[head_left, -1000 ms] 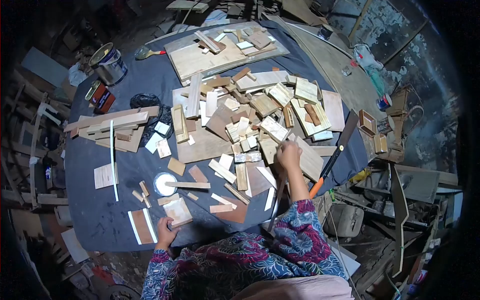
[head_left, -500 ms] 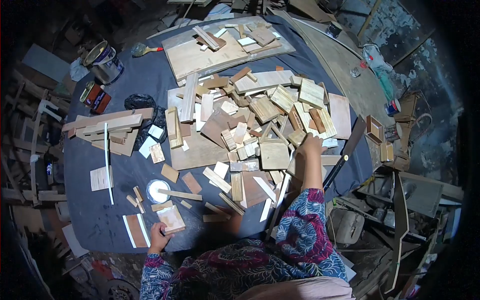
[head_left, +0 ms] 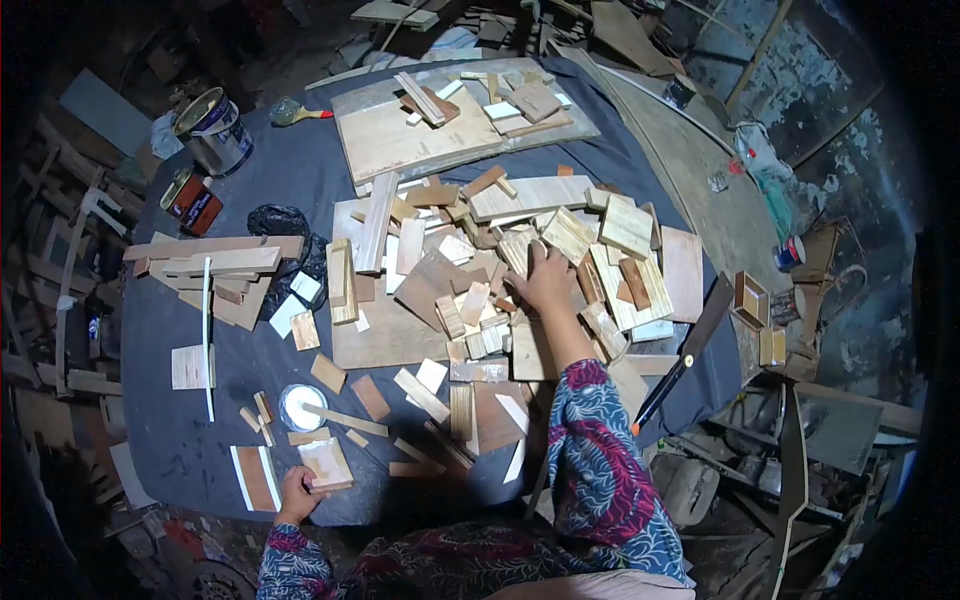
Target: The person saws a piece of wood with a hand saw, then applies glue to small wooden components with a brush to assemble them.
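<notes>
My left hand [head_left: 297,495] is closed on the lower left edge of a square wooden block [head_left: 326,463] near the table's front edge. Over the middle of a heap of wood offcuts, my right hand [head_left: 545,280] has its fingers apart, touching or just above a striped light block [head_left: 518,252]. A brown strip [head_left: 590,281] and a thick pale block [head_left: 626,226] lie to its right. Beyond the left hand is a white round tub [head_left: 303,408] with a flat stick [head_left: 345,419] across it. The right palm hides part of the heap.
A saw [head_left: 708,320] lies along the table's right side. At the back left stand a large paint can [head_left: 215,135], a red-brown tin [head_left: 191,203] and a brush [head_left: 297,112]. Large boards [head_left: 400,135] lie at the back, and long strips [head_left: 215,260] at the left.
My right hand has moved left and slightly back across the heap. My left hand stays on the square block. The whole view has shifted a little.
</notes>
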Demonstrator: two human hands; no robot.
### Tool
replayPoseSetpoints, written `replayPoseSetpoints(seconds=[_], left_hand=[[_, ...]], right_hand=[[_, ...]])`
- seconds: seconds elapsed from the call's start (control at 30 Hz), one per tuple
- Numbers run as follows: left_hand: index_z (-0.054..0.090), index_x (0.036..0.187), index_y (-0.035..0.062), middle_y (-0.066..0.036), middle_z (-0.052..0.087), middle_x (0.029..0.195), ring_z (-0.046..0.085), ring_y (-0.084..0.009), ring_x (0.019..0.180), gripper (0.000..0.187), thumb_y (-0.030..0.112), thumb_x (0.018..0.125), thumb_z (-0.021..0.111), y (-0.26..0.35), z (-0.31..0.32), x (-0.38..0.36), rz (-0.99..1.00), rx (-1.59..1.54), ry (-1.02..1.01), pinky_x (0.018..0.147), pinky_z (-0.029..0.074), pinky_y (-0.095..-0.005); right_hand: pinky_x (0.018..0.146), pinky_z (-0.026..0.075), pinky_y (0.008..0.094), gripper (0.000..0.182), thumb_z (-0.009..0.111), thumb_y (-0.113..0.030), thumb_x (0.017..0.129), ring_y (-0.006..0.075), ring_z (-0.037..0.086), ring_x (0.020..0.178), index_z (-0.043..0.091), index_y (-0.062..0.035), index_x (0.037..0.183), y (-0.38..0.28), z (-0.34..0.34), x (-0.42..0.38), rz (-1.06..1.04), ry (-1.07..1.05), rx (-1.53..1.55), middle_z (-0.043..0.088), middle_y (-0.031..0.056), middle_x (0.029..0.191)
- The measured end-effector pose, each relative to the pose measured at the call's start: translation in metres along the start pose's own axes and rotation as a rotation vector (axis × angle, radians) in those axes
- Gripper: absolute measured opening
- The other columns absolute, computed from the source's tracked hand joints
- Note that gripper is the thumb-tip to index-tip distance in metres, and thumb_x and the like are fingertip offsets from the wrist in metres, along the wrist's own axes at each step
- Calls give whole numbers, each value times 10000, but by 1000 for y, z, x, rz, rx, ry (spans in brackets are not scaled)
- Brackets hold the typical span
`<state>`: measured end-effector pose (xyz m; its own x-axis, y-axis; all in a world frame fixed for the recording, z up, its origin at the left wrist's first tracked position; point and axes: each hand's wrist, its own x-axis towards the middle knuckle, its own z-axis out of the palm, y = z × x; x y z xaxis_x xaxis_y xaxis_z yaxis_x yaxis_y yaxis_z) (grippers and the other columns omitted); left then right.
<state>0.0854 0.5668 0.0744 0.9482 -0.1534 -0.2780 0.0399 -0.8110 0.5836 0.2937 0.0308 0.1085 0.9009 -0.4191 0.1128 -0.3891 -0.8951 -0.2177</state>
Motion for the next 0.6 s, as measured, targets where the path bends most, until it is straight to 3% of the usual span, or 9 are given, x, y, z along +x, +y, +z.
replayPoseSetpoints(seconds=[0.1,0.27,0.3,0.37,0.43,0.47,0.5,0.57,0.6], left_hand=[[488,751,75,-68,472,731,481,-254,700,482,75,392,810,-1,1,0,21,7,13,631,406,-337],[494,752,74,-70,471,728,480,-257,709,478,88,395,813,-8,3,-1,-11,1,11,639,405,-340],[497,751,75,-69,471,725,479,-257,712,475,93,397,814,-8,2,0,-29,0,-2,644,404,-342],[498,748,76,-67,470,721,477,-257,716,469,95,401,813,-6,1,0,-37,-12,-4,650,402,-343],[500,745,78,-65,469,717,475,-257,721,463,96,404,813,-7,2,0,-41,-28,-3,656,400,-344],[501,742,81,-63,470,715,474,-257,724,459,96,406,813,-8,2,0,-28,-29,3,659,397,-344],[501,740,83,-61,470,713,473,-258,727,455,96,408,813,-8,2,0,-16,-29,8,662,395,-344],[501,741,84,-61,471,715,473,-260,730,456,96,409,814,-6,1,0,-26,-24,15,663,394,-346],[501,742,85,-61,472,716,473,-262,732,457,96,409,814,-5,1,0,-26,-15,17,664,393,-347]], right_hand=[[863,359,480,782,719,-426,583,353,468,1029,409,-141,1242,0,0,6,131,-25,99,497,184,1076],[915,321,442,726,711,-373,548,335,422,1072,460,-121,1181,20,-16,11,135,-3,259,473,178,1117],[869,383,403,694,726,-324,538,307,493,1015,484,-94,1146,33,-11,18,86,-17,344,526,174,1067],[789,446,348,673,735,-267,527,261,560,928,494,-64,1121,53,-7,31,168,-224,701,576,165,1003],[737,468,312,643,737,-223,513,224,583,874,508,-35,1084,57,-13,34,316,-242,867,593,156,986],[746,470,327,611,739,-225,497,245,588,871,541,-56,1050,64,-6,39,223,-263,705,597,149,964],[794,456,346,570,746,-231,481,276,561,920,582,-92,1009,50,-26,39,118,-434,297,576,131,986],[843,432,370,518,741,-240,501,303,511,981,606,-125,988,5,-53,31,59,-456,-210,536,122,1028],[860,418,389,491,740,-265,525,317,479,1016,613,-118,976,3,-41,38,14,-398,-116,528,139,1036]])
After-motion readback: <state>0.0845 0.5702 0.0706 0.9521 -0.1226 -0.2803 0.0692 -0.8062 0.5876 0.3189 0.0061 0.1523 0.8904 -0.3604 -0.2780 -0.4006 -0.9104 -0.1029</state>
